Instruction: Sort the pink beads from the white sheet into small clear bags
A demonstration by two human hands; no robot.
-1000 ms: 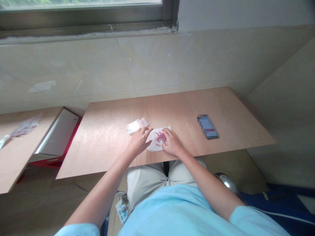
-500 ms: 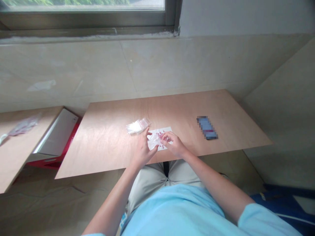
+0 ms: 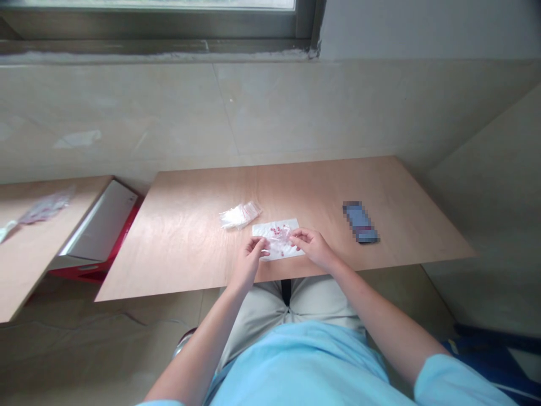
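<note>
A small clear plastic bag [image 3: 279, 241] is pinched between my two hands just above the wooden table [image 3: 190, 248]. My left hand [image 3: 250, 260] grips its left edge with thumb and fingers closed. My right hand [image 3: 313, 246] pinches its right edge. Under and behind the bag lies a white sheet of paper [image 3: 264, 229] with a scatter of small pink beads [image 3: 276, 230] on it. A pile of empty clear zip bags [image 3: 239, 215] lies just left of the sheet.
A blurred blue phone-like object [image 3: 360, 222] lies on the table to the right. At the left stands a second wooden table [image 3: 25, 248] with plastic bags [image 3: 44, 206], and between the tables a white and red box [image 3: 99, 231]. A tiled wall and window run behind.
My hands left the paper and beads, where they lay flat, and picked up a clear bag, which they now hold between them. The camera shifted slightly.
</note>
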